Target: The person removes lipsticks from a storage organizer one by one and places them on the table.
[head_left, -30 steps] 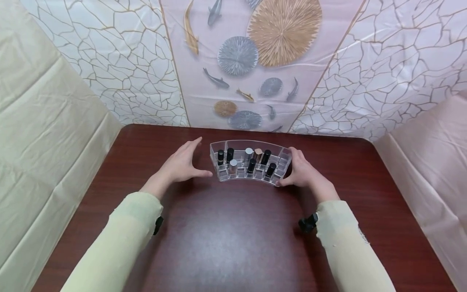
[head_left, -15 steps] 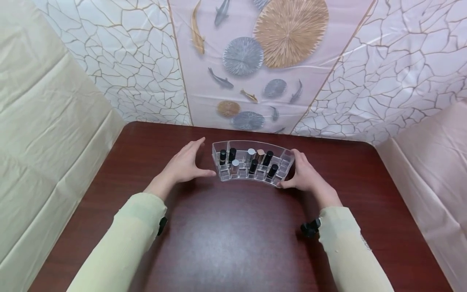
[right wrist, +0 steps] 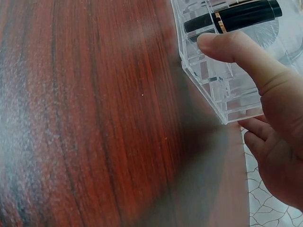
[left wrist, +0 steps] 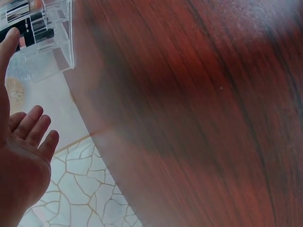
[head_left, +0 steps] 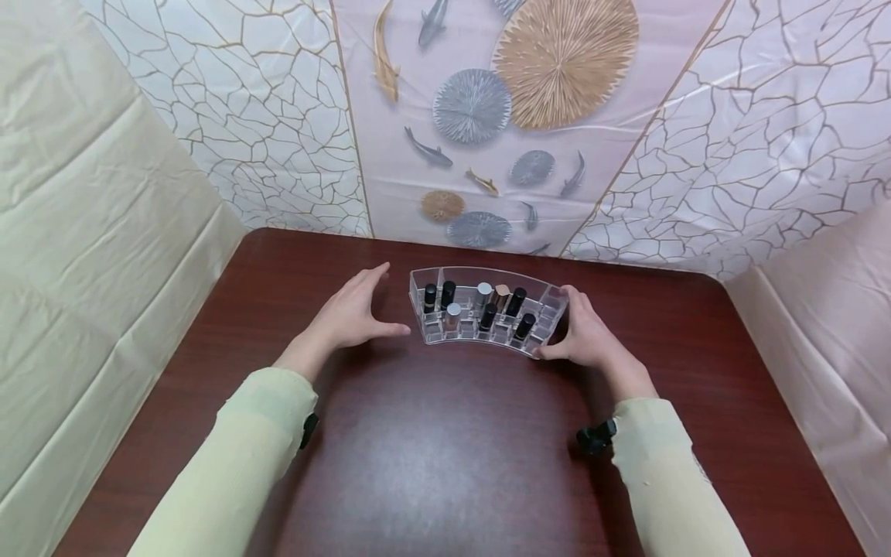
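A curved clear acrylic lipstick organizer (head_left: 490, 305) stands near the table's back edge with several lipsticks in its slots. Most have black caps, like the black lipstick (right wrist: 248, 15) with a gold band; a silver-capped lipstick (head_left: 452, 317) sits in the front row. At the organizer's right end, my right hand (head_left: 592, 333) holds it, thumb at the front corner and fingers round the back. My left hand (head_left: 348, 313) is just off the left end, thumb and fingers spread, holding nothing. In the left wrist view the left hand (left wrist: 23, 165) shows beside the organizer (left wrist: 52, 52).
The dark red wooden table (head_left: 425, 456) reaches back to a patterned cloth wall (head_left: 264, 116). Cream cloth panels (head_left: 90, 193) flank both sides. A black wrist device (head_left: 596, 437) hangs under the right sleeve.
The head view has shifted slightly, so the scene sits further right. The left hand has drawn a little away from the organizer's left end. The right hand stays at the right end.
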The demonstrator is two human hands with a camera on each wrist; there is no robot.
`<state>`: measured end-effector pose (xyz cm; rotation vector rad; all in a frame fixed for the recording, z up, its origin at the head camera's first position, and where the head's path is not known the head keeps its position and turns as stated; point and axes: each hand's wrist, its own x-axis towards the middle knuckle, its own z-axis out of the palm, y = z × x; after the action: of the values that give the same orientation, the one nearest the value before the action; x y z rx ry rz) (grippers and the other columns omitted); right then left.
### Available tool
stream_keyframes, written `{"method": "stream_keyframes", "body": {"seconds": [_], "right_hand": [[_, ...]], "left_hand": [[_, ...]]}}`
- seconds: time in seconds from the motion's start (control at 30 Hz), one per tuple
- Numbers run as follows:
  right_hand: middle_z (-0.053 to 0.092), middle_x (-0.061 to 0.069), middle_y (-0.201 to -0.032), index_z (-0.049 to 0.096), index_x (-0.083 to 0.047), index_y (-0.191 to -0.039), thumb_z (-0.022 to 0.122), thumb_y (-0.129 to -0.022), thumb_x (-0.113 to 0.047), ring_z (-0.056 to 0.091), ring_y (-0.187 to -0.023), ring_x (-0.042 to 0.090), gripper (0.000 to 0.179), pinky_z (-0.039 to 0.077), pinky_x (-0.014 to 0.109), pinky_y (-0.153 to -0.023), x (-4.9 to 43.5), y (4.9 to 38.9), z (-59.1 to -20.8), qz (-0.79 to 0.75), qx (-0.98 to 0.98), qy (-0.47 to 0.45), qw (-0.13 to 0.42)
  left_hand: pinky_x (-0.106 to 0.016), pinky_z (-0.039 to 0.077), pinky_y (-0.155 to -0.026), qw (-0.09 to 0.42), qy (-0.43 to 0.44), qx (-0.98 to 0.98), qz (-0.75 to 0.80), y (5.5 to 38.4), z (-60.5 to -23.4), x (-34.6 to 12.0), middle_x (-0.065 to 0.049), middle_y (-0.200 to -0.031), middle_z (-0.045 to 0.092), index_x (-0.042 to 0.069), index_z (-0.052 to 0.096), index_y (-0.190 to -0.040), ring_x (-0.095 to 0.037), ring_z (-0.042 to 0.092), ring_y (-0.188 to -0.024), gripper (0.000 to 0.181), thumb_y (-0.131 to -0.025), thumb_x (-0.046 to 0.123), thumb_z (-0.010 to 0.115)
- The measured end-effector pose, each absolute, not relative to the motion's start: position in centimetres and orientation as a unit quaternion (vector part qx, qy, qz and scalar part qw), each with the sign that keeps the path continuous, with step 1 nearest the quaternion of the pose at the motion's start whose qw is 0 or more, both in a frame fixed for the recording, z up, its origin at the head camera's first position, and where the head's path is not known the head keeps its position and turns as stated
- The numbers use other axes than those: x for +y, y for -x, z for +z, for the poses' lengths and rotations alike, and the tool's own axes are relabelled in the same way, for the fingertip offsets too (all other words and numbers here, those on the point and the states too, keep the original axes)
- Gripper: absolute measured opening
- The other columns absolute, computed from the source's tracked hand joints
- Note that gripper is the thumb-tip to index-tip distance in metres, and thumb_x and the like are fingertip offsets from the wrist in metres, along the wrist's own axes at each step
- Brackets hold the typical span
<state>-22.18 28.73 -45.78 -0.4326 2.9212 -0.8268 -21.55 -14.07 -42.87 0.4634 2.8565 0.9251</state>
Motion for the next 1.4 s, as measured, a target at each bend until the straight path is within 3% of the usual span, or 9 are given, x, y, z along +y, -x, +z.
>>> {"method": "stream_keyframes", "body": {"seconds": [0.97,1.4], "right_hand": [[0.041,0.033,-0.144,0.025,0.007,-0.153,0.100,-0.070,-0.034,0.045,-0.132,0.045,0.119,0.040,0.061,-0.114,28.5,22.5,-45.3,-0.260,0.952,0.154,0.045],[0.041,0.035,-0.143,0.024,0.007,-0.152,0.099,-0.070,-0.033,0.047,-0.130,0.046,0.119,0.040,0.061,-0.113,28.7,22.1,-45.6,-0.263,0.951,0.156,0.041]], "left_hand": [[-0.057,0.033,-0.124,0.055,-0.170,0.941,0.287,21.6,-42.1,-13.0,-0.013,-0.170,0.037,0.013,0.027,-0.170,-0.033,0.032,-0.158,0.116,-0.081,0.052,0.090],[-0.054,0.041,-0.119,-0.001,-0.206,0.932,0.298,21.7,-42.1,-11.4,-0.008,-0.160,0.052,0.014,0.046,-0.162,-0.029,0.048,-0.148,0.094,-0.084,0.042,0.091]]}}
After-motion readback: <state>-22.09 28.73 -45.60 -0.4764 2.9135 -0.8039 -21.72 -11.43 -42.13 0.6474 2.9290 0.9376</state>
